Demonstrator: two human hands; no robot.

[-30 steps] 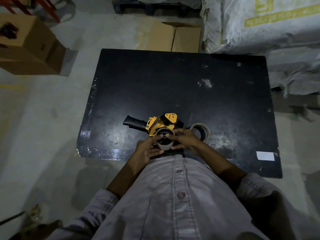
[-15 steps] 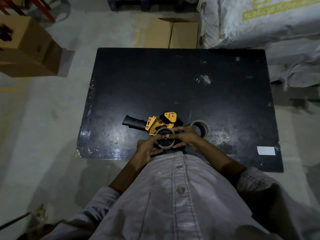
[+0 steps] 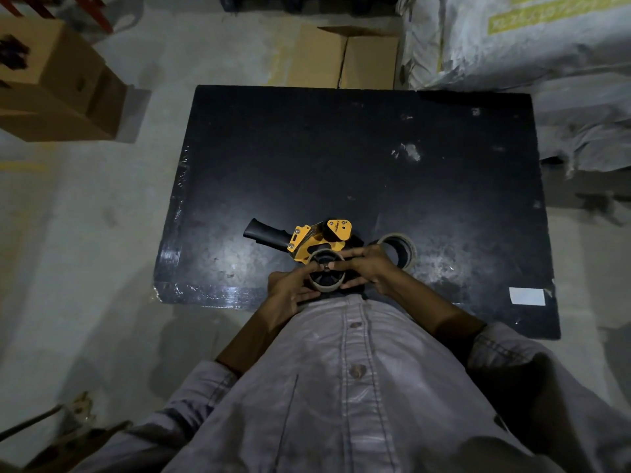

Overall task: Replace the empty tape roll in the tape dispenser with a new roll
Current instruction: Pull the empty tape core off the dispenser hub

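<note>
A yellow and black tape dispenser (image 3: 307,238) lies near the front edge of the black table (image 3: 341,158), its black handle pointing left. A pale tape roll (image 3: 326,285) sits on the dispenser's black hub. My left hand (image 3: 290,288) grips this roll from the left and front. My right hand (image 3: 368,266) holds it from the right, fingers over its top rim. Another tape roll (image 3: 399,249) lies flat on the table just right of my right hand.
A white label (image 3: 527,296) is stuck near the table's front right corner. Cardboard boxes stand at the far left (image 3: 51,87) and behind the table (image 3: 341,59). Large wrapped sacks (image 3: 529,39) are stacked at the back right. Grey floor surrounds the table.
Both hands stay on the roll at the dispenser's hub, with small finger shifts. The camera view has drifted slightly.
</note>
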